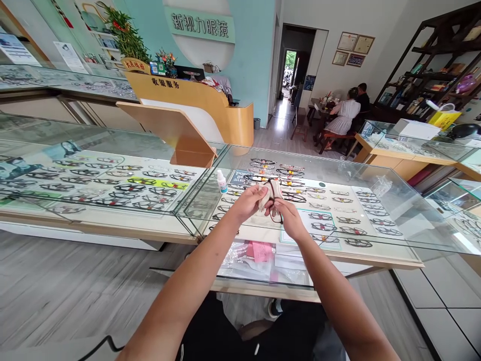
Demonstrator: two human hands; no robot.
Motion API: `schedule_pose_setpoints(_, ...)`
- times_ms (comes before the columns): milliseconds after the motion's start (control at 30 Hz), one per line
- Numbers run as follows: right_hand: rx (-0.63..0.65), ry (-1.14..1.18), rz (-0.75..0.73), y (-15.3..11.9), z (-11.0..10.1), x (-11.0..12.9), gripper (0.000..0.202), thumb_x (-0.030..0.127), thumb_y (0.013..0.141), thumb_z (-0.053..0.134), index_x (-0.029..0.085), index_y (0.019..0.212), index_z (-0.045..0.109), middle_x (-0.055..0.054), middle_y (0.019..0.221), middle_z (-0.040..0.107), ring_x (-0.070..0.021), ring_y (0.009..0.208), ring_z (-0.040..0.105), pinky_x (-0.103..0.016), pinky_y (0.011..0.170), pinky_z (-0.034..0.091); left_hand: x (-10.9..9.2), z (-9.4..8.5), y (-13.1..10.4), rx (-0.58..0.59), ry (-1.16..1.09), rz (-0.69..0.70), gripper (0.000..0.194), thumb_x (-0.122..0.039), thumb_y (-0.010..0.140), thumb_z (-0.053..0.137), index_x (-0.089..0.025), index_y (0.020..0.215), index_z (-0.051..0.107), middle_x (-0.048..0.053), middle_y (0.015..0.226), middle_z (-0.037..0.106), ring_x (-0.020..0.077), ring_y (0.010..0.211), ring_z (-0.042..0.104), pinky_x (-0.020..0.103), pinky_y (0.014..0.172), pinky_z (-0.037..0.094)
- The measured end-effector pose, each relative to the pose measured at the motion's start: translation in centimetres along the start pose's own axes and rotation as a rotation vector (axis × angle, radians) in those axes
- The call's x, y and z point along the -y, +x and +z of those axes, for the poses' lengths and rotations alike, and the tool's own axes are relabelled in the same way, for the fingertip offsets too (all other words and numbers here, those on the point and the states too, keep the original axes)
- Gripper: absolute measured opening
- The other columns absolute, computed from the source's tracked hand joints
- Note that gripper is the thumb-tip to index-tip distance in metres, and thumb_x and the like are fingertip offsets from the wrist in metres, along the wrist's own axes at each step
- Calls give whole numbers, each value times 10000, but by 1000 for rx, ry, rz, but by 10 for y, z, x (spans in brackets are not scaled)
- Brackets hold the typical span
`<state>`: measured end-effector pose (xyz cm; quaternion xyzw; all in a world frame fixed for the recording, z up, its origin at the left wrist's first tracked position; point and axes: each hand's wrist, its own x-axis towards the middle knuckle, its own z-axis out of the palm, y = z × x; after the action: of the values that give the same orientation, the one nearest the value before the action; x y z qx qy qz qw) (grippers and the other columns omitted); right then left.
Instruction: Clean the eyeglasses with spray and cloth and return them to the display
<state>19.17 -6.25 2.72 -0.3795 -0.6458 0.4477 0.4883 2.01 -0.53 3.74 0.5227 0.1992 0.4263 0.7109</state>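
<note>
My left hand (pixel 248 201) pinches the pale cloth (pixel 276 187) around the glasses (pixel 272 212), and my right hand (pixel 289 216) grips their frame above the desk (pixel 376 260). Wiping seems underway; the next move calls for light pressure.

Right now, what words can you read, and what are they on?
"新视力眼镜": wall sign
"收银服务": desk
"all": blue card, other words partly hidden
Too small or blurred: bottle, framed papers, plant sign, pink paper, yellow bag, posters
</note>
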Motion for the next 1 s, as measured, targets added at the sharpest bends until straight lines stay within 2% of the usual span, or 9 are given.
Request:
schedule_pose_setpoints(67, 17, 33, 2, 1, -1, 2, 425, 498, 1064, 491, 214, 930, 777, -60, 830, 726, -227, 807, 589, -367, 811, 495, -2, 1, -1, 20, 10, 16, 517, -582, 820, 937, -178, 953, 643, -27, 596, 624, 147, 480, 614, 257, 482, 519)
schedule_pose_setpoints(167, 8, 32, -3, 1, -1, -1, 427, 482, 1064, 482, 213, 907, 775, -58, 814, 722, -224, 802, 590, -365, 812, 491, 5, 5, 1, -51, 31, 69, 530, -565, 797, 960, -186, 968, 632, -56, 580, 597, 113, 433, 538, 236, 433, 473)
schedule_pose_setpoints(333, 5, -93, -10, 0, 3, -9, 474, 493, 1083, 462, 215, 870, 781, -53, 842, 713, -218, 824, 581, -349, 821, 465, 21, 8, 6, -185, 65, 100, 613, -747, 808, 877, -184, 870, 642, -41, 536, 571, 108, 378, 479, 241, 365, 423)
schedule_pose_setpoints(467, 9, -164, 10, 0, 3, -7, 463, 492, 1072, 501, 212, 845, 792, -41, 806, 672, -209, 810, 566, -335, 810, 444, 22, 6, 9, -319, 38, 78, 706, -868, 790, 801, -179, 820, 653, -19, 554, 586, 104, 362, 449, 241, 311, 335)
schedule_pose_setpoints(633, -54, -2, 22, 4, -6, 3, 389, 481, 1003, 545, 215, 848, 783, -52, 854, 720, -216, 839, 570, -346, 821, 448, 12, 8, 7, -170, -71, 99, 594, -647, 745, 975, -164, 854, 646, -6, 617, 620, 120, 521, 568, 247, 492, 513)
schedule_pose_setpoints(733, -75, 33, 45, 5, -8, 4, 361, 463, 954, 572, 217, 778, 769, -50, 813, 718, -207, 791, 550, -349, 797, 442, 11, 10, 6, -116, -61, 100, 575, -514, 711, 1033, -157, 966, 662, -20, 677, 642, 102, 536, 561, 234, 521, 505)
schedule_pose_setpoints(800, -73, 43, 64, 6, -6, 3, 357, 470, 935, 585, 217, 766, 772, -50, 788, 711, -205, 771, 544, -348, 779, 445, 14, 11, 6, -140, -11, 131, 574, -525, 726, 1023, -159, 976, 658, -28, 670, 636, 93, 500, 529, 231, 483, 464)
schedule_pose_setpoints(933, -56, 14, 67, 5, 0, 0, 352, 471, 933, 600, 216, 794, 798, -56, 832, 726, -204, 791, 557, -344, 791, 456, 23, 10, 9, -253, 81, 194, 576, -704, 861, 860, -179, 861, 625, -54, 531, 538, 88, 416, 449, 228, 433, 397)
schedule_pose_setpoints(1000, -55, 3, 66, 4, 1, 1, 343, 464, 936, 607, 217, 813, 810, -57, 862, 735, -203, 805, 559, -346, 810, 459, 23, 8, 9, -254, 75, 180, 616, -771, 892, 784, -177, 834, 633, -41, 516, 534, 94, 401, 441, 237, 426, 394)
